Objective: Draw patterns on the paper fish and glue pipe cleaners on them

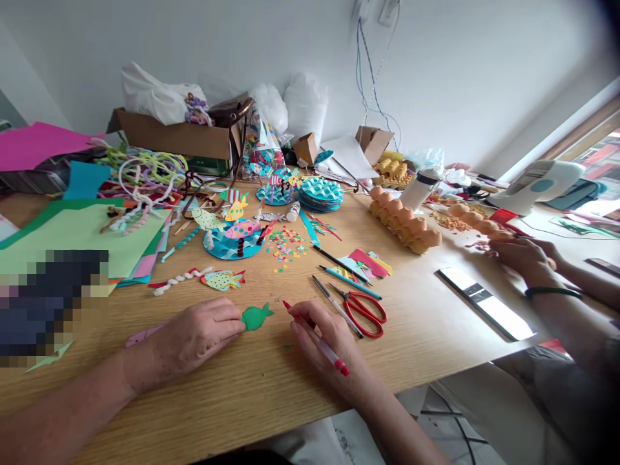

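Note:
Under the fingers of my left hand [206, 332] lies a green paper fish [256, 317], gripped at its head end, its tail pointing right. My right hand [322, 342] holds a red pen [317, 342], its red tip up and left, a little apart from the fish's tail. A dotted paper fish [223, 279] with a twisted white and red pipe cleaner [177, 281] lies beyond my left hand. Partly hidden behind my left wrist is a pink paper piece [143, 334]. Red-handled scissors [363, 313] and a grey pen [338, 307] rest right of my right hand.
Behind are a blue base with paper fish [235, 242], confetti dots [285, 248] and stacked blue discs [320, 195]. Coloured paper sheets [87, 239] lie left. Egg cartons [404, 223] and a phone [484, 303] are right, near another person's hands [523, 258].

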`<state>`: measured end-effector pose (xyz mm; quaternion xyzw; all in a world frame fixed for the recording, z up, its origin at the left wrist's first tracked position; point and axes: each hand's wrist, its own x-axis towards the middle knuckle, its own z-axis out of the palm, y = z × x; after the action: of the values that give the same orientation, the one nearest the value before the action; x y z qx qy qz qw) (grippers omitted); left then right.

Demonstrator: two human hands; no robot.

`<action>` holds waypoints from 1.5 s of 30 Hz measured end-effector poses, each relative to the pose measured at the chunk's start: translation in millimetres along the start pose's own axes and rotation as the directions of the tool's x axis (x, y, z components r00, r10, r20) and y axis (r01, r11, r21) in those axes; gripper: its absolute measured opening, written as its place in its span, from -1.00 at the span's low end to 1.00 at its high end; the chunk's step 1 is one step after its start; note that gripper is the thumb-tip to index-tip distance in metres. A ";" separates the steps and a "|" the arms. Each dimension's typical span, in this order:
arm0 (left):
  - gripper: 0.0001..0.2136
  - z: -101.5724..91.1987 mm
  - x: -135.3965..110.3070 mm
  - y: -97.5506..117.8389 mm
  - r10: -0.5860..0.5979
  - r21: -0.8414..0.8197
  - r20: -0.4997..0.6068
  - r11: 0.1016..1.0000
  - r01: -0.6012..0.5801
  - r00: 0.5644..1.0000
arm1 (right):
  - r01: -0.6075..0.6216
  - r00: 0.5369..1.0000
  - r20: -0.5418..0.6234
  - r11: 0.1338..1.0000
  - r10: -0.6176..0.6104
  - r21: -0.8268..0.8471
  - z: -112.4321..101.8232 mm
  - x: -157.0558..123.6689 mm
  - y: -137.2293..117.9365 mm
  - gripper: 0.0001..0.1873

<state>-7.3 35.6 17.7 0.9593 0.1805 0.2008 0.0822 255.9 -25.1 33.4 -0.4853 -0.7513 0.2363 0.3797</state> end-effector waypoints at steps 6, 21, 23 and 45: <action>-0.58 -2.5 1.8 4.3 0.006 0.026 -0.005 1.000 -0.006 1.000 | -0.304 0.952 0.087 0.865 0.294 0.400 -0.2 7.8 -7.2 -0.81; -0.68 -5.9 -0.5 5.5 -0.043 0.004 0.052 0.999 0.043 0.998 | -0.400 0.917 0.162 0.843 0.366 0.360 31.4 16.6 -10.8 -0.94; -0.68 -5.5 -0.8 6.4 -0.041 0.028 0.057 0.999 0.039 0.998 | -0.404 0.915 0.165 0.843 0.369 0.354 29.2 16.4 -12.4 -0.93; -0.62 2.5 -0.7 14.3 0.029 0.181 -0.024 0.983 -0.024 0.999 | -0.339 0.933 -0.032 0.903 0.359 0.263 11.8 -3.5 -7.0 -0.90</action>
<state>-2.4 22.0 18.5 0.9624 0.1863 0.1972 -0.0101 243.4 -31.1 30.2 -0.5685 -0.6001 0.3746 0.4198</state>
